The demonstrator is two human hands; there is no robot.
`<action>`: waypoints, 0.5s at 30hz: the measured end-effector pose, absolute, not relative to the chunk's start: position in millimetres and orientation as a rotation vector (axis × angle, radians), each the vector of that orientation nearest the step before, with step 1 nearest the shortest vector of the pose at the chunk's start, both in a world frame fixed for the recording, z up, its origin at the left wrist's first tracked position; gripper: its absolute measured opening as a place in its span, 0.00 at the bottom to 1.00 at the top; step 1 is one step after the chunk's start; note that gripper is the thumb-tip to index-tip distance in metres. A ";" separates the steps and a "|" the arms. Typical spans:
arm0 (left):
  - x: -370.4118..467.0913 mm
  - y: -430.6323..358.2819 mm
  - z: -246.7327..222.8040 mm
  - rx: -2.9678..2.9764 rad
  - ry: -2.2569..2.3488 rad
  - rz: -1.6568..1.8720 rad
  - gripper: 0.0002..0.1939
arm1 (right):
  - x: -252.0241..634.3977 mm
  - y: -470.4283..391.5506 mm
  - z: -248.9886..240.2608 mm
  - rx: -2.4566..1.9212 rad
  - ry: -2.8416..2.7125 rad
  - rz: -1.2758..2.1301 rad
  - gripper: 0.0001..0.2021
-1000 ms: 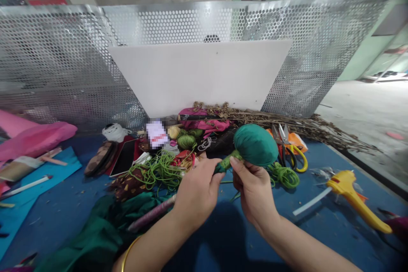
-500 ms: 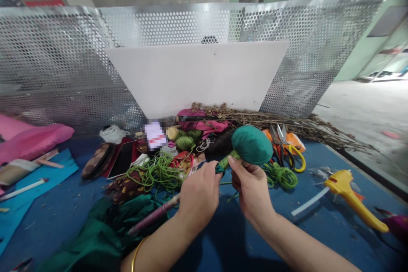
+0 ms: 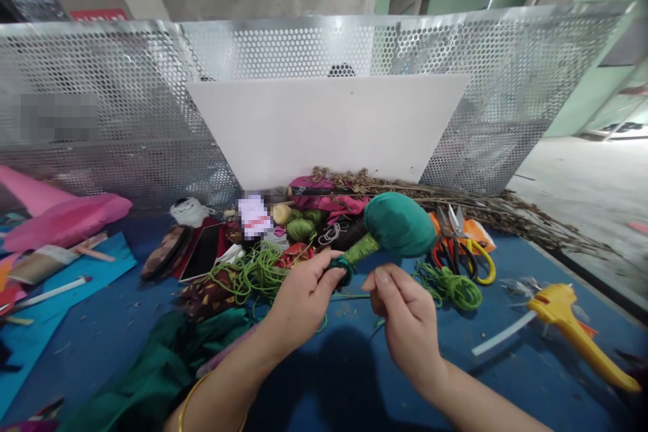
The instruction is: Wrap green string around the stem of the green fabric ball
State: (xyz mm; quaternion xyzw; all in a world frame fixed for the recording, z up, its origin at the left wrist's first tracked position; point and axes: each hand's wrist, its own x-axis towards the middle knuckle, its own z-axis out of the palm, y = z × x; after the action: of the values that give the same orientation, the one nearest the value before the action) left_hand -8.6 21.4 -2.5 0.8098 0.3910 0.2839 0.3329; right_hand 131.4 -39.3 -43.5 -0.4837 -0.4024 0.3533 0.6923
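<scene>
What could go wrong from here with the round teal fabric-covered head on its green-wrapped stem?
The round teal fabric-covered head might tip or twist: only the left hand grips the piece, at the lower end of its green-wrapped stem, while the right hand is off the stem.

The tangled light-green cord lies close by the left hand and could snag.

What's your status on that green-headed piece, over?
Left hand grips green-headed piece at its stem's lower end. Right hand apart from it, curled inward. Green cord coil just beyond right hand, possible snag.
</scene>
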 end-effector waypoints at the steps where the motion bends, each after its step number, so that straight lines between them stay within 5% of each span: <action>1: -8.8 21.3 -3.5 2.151 1.050 0.744 0.14 | 131.9 -42.8 -42.2 -1.106 -1.002 0.707 0.17; 10: -4.1 17.0 -23.2 2.727 1.241 0.704 0.15 | 132.3 -57.2 -34.1 -0.999 -1.606 0.192 0.11; 15: -4.9 16.2 -17.4 2.776 1.175 0.580 0.11 | 154.7 -52.6 -8.7 -0.862 -1.763 0.349 0.10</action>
State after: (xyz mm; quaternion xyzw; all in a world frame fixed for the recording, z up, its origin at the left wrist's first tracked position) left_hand -4.9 16.2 -17.4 0.9037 0.3825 0.1889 0.0356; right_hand 154.7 -52.6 -8.7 -0.3632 -0.7426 0.1471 0.5431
